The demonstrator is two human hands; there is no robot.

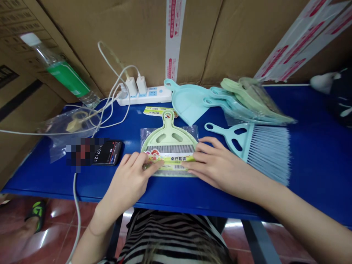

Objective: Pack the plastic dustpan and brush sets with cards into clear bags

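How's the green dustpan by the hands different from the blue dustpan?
The green dustpan is in a clear plastic bag; the blue dustpan is bare. The green dustpan has grey bristles and a label on it; the blue dustpan has neither. The left hand and right hand touch the green dustpan's bag, not the blue dustpan. Both share a looped handle.

"桌扫套装" on dustpan-set label, "07:21" on phone

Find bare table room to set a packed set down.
Bare blue tabletop shows right of the loose pale-blue brush; another patch lies left of the white cable, below the plastic bag. Crowded: the back edge, around the power strip and bagged dustpans, and at the packed green dustpan set.
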